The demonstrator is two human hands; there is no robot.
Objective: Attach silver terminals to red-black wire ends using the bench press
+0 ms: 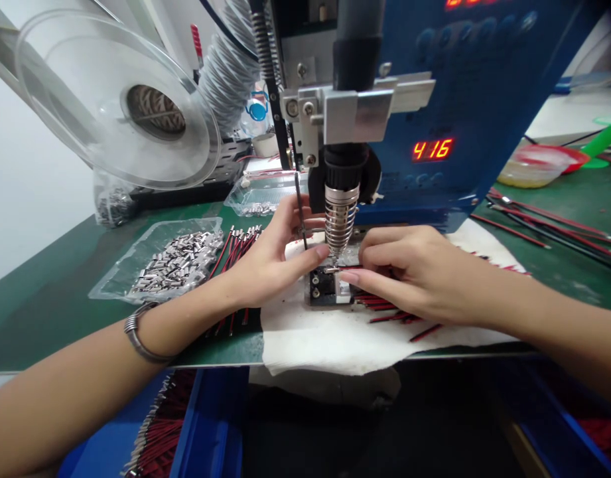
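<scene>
At the soldering machine, my right hand [417, 275] is closed on a red-and-black wire [352, 267], its thumb near the wire's end. A small silver metal part [331, 270] lies at that end, on the black fixture [321, 292] under the hot-tip head with a coiled metal guard [341, 216]. To the left of the head is my left hand [272, 262], thumb stretched toward the tip and fingers apart behind the guard; nothing shows in it. More red-and-black wires [379, 305] lie under my right hand on a white cloth [305, 342].
A clear tray [109, 285] of silver metal parts stands left, beside a bundle of finished-looking wires [233, 249]. Behind are another clear tray [235, 196] and a clear reel [101, 99]. The blue machine housing [459, 186] reads 416. Blue bins [213, 411] sit below the table edge.
</scene>
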